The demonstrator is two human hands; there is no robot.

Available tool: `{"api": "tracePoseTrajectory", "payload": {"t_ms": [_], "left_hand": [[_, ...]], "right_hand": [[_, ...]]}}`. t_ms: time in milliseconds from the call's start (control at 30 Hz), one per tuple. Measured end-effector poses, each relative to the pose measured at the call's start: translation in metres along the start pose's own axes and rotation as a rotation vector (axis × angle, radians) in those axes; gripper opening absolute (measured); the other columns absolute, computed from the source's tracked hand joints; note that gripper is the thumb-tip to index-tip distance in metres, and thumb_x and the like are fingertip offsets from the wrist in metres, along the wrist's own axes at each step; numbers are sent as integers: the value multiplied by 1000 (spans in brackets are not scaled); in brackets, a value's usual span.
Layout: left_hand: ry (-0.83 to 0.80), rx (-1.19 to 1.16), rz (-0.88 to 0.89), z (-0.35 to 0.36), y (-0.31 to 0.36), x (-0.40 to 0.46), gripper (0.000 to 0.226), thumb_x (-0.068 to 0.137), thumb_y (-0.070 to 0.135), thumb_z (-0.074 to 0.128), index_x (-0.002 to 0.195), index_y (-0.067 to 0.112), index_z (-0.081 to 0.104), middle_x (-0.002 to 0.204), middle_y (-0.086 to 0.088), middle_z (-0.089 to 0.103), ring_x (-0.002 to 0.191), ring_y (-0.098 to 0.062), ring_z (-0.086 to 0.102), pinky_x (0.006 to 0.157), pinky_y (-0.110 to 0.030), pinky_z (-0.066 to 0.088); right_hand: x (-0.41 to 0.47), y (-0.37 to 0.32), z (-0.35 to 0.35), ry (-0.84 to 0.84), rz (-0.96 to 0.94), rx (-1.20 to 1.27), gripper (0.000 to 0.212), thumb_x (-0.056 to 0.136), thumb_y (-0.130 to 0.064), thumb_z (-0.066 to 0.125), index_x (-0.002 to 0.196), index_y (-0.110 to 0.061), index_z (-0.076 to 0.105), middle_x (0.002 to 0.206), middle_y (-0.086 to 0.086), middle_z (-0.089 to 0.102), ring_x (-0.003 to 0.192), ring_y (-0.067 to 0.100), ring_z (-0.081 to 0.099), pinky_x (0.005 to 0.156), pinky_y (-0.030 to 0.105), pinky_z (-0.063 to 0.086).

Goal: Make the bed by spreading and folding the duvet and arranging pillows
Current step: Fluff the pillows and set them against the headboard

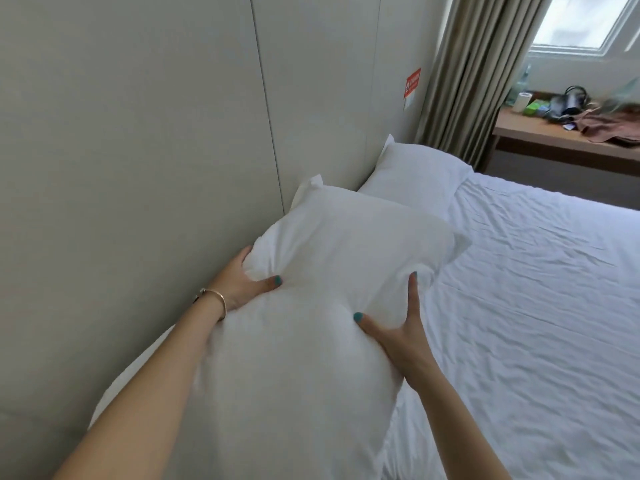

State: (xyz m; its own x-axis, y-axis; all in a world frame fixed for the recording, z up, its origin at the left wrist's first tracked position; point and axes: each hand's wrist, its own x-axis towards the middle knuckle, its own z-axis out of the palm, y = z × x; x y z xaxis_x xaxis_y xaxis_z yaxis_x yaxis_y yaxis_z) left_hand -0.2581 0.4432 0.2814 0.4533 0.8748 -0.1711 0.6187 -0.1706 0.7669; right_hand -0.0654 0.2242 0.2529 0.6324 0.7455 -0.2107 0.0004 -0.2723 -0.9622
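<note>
Both of my bare forearms reach up from the near edge and meet on a plump white pillow [311, 306], soft and puffy, its cotton case dimpled where I press in. My left hand [242, 282] grips its left edge by the wall, thumb dug into the front and fingers hidden behind; a thin gold bangle [216, 301] circles that wrist. My right hand [398, 330] is spread wide against the pillow's right side, thumb and forefinger sinking into the filling, the other fingers out of sight round the back. I hold the pillow lifted, tilted with its far corners toward the head of the bed.

Beyond it, a second pillow [415, 171] lies flat at the far end, touching the wall, with a pointed corner sticking up. To the right spreads the white duvet [536, 289], matte and finely creased, covering the mattress out to the right edge.

On the left runs a pale padded wall panel [138, 133], smooth, split by thin vertical seams. A small red and white sticker [412, 85] sits on it, its print too small to read. Past that hang olive-beige pleated curtains [467, 77] beside a bright window [588, 22]. Under the window, a wooden desk [540, 140] carries blurred clutter, including a brownish cloth [613, 128] and a white roll [522, 100].
</note>
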Motion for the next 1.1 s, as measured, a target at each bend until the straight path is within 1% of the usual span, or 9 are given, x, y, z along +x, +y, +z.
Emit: {"api": "tracePoseTrajectory", "payload": {"t_ms": [133, 300, 433, 533, 633, 733, 933, 1000, 1100], "left_hand": [[85, 78, 103, -57, 26, -37, 96, 53, 63, 81, 134, 24, 48, 125, 5, 57, 113, -18, 55, 89, -25, 39], [222, 184, 230, -131, 48, -81, 81, 70, 44, 81, 140, 21, 44, 137, 2, 51, 122, -19, 51, 94, -22, 36], [237, 182, 241, -173, 32, -111, 94, 55, 67, 78, 136, 29, 48, 134, 8, 53, 116, -13, 53, 99, -27, 40], [244, 275, 99, -154, -24, -115, 99, 52, 80, 66, 137, 34, 45, 137, -4, 50, 123, -24, 50, 105, -35, 39], [38, 451, -191, -94, -106, -117, 107, 58, 94, 42, 148, 39, 24, 151, -14, 33, 137, -34, 35, 112, -41, 30], [-3, 450, -354, -47, -147, -137, 83, 76, 86, 28, 148, 49, 9, 157, -9, 21, 141, -33, 26, 114, -46, 22], [39, 543, -285, -57, -124, -135, 64, 89, 66, 27, 148, 41, 21, 153, -15, 26, 138, -36, 29, 113, -47, 25], [45, 570, -224, -46, -96, -134, 63, 90, 65, 24, 147, 39, 22, 157, -11, 17, 142, -33, 18, 115, -51, 16], [62, 581, -103, -17, -62, -137, 65, 86, 74, 18, 146, 51, 10, 161, -1, 1, 147, -26, -2, 112, -60, -3]], "right_hand": [[-35, -44, 9, -17, -169, -32, 116, 67, -39, 85, 142, -65, 1, 150, -21, 23, 130, 7, 35, 107, 32, 35], [-90, -80, 31, -71, -289, -9, 110, 68, -42, 83, 144, -61, 7, 152, -21, 21, 129, 5, 34, 110, 34, 35], [-121, -83, 59, -94, -332, 53, 106, 71, -41, 82, 146, -58, 9, 136, -27, 25, 121, 2, 37, 105, 27, 35], [-131, -38, 93, -55, -281, -105, 102, 75, -43, 79, 149, -49, 10, 139, -17, 35, 122, 7, 42, 99, 23, 33], [-142, 41, 114, -135, -45, -274, 100, 78, -50, 74, 149, -47, 4, 151, 8, 37, 132, 28, 44, 104, 28, 34], [-151, 82, 110, -258, 69, -289, 96, 82, -53, 69, 147, -50, -1, 156, 5, 31, 135, 25, 41, 111, 30, 33], [-139, 66, 112, -161, 108, -463, 94, 78, -60, 69, 150, -45, 11, 159, 14, 4, 144, 36, 14, 115, 43, 20], [-134, 51, 115, -30, -50, -586, 89, 75, -65, 67, 149, -42, 22, 159, 5, -15, 147, 32, 0, 117, 45, 14], [-113, 29, 116, 7, -348, -685, 81, 82, -68, 55, 150, -45, 18, 161, -8, -15, 149, 18, -9, 119, 44, 4]]}}
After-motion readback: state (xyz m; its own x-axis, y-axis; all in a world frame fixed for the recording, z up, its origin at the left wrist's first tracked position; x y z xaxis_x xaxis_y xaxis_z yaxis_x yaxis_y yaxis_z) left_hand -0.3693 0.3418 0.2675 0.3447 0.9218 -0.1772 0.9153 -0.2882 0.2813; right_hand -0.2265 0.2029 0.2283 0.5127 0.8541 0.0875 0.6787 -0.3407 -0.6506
